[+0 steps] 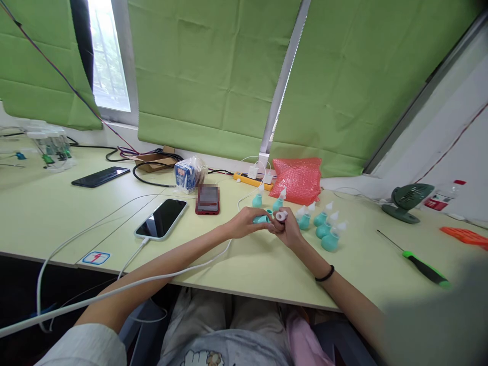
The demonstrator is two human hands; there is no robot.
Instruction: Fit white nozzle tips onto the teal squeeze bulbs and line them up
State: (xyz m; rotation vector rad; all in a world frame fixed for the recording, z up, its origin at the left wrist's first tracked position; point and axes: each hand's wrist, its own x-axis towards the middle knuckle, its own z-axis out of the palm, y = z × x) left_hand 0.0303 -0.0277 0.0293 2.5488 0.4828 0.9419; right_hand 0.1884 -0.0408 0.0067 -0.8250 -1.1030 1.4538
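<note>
My left hand (242,223) is closed around a teal rubber bulb (261,219), with the bulb's side showing past the fingers. Beside it, my right hand (288,232) pinches a whitish nozzle (281,216) with a round opening facing me. Both hands meet over the table, their fingertips close together. Another bit of teal (269,211) shows just behind them, partly hidden. Several teal bulb aspirators with clear pointed tips stand around the hands: one aspirator (257,200) behind the left hand, another aspirator (330,241) at the front of the group on the right.
A white cable (206,262) crosses my left forearm. Left lie a charging phone (162,219), a red-cased device (208,200) and a dark phone (101,176). Behind are a yellow power strip (253,181) and red bubble wrap (296,179). Right: a screwdriver (423,267) and small fan (406,201).
</note>
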